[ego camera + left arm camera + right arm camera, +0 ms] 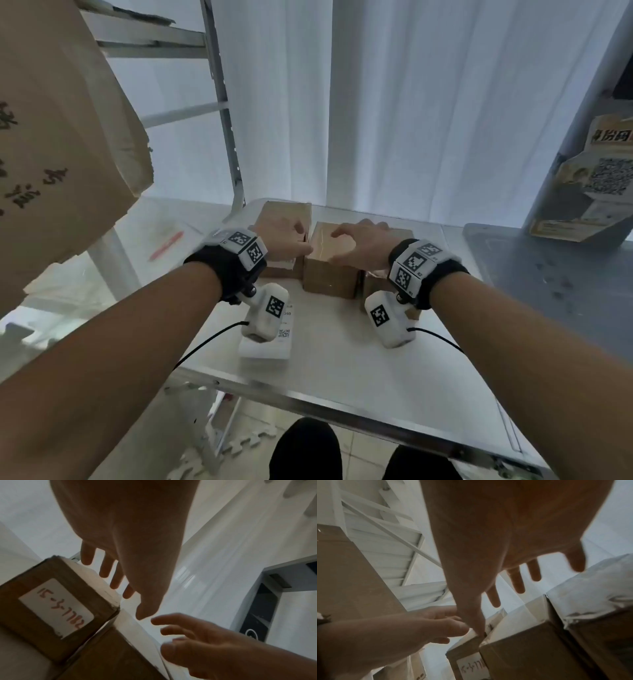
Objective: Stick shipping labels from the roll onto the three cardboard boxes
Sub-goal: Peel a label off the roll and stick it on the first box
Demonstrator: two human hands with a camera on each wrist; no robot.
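Your right hand (359,245) is hovering over the top of the middle box (330,263), its fingers spread and nearly straight, gripping nothing; in the right wrist view the thumb tip is touching the box's near top edge. Your left hand (282,240) is reaching in at the left top edge of the same box, fingers loosely extended and apart, and whether they are pinching a label cannot be told. Taking the middle box as the landmark: the left box (286,212) is standing just to its left and slightly farther back, touching it, and it is carrying a white handwritten sticker (55,607) on its near side. The right box (383,284) is sitting just to its right, mostly hidden by your right wrist. The label roll (270,337) is lying in front of the middle box and to its left, on the white table (359,370). A red pen (166,245) is lying well to the left.
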